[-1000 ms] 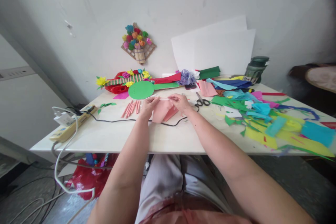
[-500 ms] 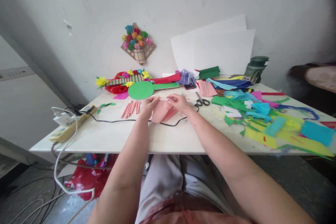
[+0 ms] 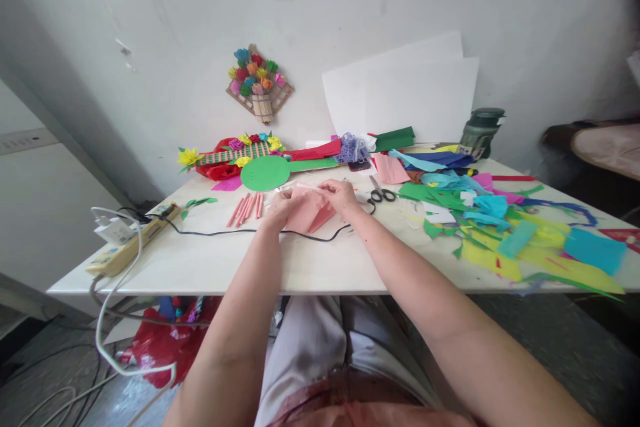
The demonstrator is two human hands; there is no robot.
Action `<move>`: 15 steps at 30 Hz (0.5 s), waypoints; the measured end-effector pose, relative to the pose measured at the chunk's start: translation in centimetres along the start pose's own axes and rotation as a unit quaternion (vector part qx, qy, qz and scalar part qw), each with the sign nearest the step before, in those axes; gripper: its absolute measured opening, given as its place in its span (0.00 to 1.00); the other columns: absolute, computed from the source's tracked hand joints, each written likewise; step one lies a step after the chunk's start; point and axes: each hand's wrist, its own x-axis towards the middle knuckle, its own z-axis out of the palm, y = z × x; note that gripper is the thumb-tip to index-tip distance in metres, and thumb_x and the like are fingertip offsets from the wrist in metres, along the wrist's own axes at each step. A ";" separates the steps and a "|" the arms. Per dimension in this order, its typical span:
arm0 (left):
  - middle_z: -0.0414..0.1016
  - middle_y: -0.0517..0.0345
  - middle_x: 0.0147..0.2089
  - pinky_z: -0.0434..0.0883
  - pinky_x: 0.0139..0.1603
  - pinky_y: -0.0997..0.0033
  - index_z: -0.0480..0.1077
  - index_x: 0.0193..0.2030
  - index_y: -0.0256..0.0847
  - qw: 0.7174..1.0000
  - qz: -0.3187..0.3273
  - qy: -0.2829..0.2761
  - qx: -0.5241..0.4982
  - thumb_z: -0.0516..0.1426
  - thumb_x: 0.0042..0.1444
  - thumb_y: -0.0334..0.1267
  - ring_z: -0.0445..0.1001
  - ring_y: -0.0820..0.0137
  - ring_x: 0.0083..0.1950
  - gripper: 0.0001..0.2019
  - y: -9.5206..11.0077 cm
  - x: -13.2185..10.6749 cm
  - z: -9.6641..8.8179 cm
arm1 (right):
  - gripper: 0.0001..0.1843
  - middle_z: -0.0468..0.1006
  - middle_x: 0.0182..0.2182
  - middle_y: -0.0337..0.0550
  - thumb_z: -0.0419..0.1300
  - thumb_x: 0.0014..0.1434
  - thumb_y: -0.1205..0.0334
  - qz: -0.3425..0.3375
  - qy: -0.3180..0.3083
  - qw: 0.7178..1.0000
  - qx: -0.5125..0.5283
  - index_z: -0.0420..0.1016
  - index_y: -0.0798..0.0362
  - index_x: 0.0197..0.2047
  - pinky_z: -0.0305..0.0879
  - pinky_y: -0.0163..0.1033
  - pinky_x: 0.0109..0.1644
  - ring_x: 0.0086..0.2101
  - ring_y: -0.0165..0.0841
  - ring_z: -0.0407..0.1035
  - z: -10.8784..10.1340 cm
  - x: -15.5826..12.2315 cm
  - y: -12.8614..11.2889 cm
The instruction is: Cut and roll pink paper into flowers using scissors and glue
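A sheet of pink crepe paper (image 3: 303, 212) is stretched between my two hands, just above the table. My left hand (image 3: 281, 205) pinches its left side, and my right hand (image 3: 341, 198) grips the upper right. Along the top edge of the paper, between my fingers, runs a thin whitish strip or stick that I cannot make out well. Left of my left hand lie several rolled pink paper sticks (image 3: 245, 209). Scissors with black handles (image 3: 383, 195) rest to the right of my right hand. Behind my hands lies a green paper disc (image 3: 265, 174).
A black cable (image 3: 225, 233) crosses the table under the paper, from a power strip (image 3: 131, 243) at the left edge. Coloured paper scraps (image 3: 500, 227) cover the right side. A dark green bottle (image 3: 481, 133) stands at the back right; purple shredded strands (image 3: 353, 149) lie behind.
My left hand has shifted slightly down along the pink paper, and more of the paper's upper part now shows between my hands. The whole view has turned slightly to the right.
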 end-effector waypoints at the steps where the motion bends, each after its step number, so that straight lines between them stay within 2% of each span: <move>1: 0.75 0.56 0.26 0.68 0.28 0.71 0.74 0.32 0.36 1.000 -0.014 -0.007 -0.006 0.67 0.36 0.46 0.74 0.66 0.28 0.18 0.0 0.0 0.0 | 0.07 0.78 0.26 0.39 0.60 0.49 0.62 0.014 0.001 1.000 0.002 0.78 0.53 0.31 0.67 0.34 0.26 0.25 0.31 0.70 -0.1 -0.1 -0.2; 4: 0.75 0.55 0.25 0.67 0.26 0.72 0.74 0.32 0.36 0.999 -0.030 -0.014 -0.011 0.68 0.35 0.43 0.74 0.66 0.27 0.17 0.0 -0.1 0.0 | 0.09 0.78 0.26 0.39 0.59 0.50 0.61 0.055 0.012 0.998 0.011 0.77 0.53 0.34 0.64 0.32 0.20 0.21 0.30 0.69 -0.1 -0.3 -0.6; 7: 0.76 0.54 0.26 0.67 0.25 0.74 0.74 0.34 0.35 1.000 -0.027 -0.011 -0.009 0.68 0.36 0.43 0.75 0.66 0.27 0.19 0.3 -0.2 0.2 | 0.10 0.78 0.27 0.40 0.59 0.50 0.60 0.074 0.025 0.997 0.018 0.77 0.53 0.36 0.64 0.33 0.20 0.22 0.30 0.69 -0.1 -0.1 -0.6; 10: 0.77 0.53 0.29 0.68 0.27 0.73 0.74 0.36 0.35 1.000 -0.012 -0.015 -0.020 0.68 0.36 0.44 0.75 0.67 0.29 0.20 0.6 -0.3 0.5 | 0.10 0.79 0.28 0.40 0.59 0.51 0.59 0.065 0.052 0.997 0.001 0.77 0.52 0.35 0.67 0.34 0.26 0.26 0.31 0.71 -0.4 0.4 -0.1; 15: 0.77 0.52 0.30 0.70 0.30 0.71 0.73 0.37 0.34 0.999 0.019 0.012 -0.031 0.67 0.37 0.47 0.76 0.65 0.32 0.22 0.9 -0.4 0.4 | 0.12 0.80 0.32 0.41 0.58 0.54 0.56 0.074 0.126 0.981 -0.126 0.78 0.51 0.37 0.66 0.37 0.39 0.34 0.34 0.72 -2.0 0.9 0.0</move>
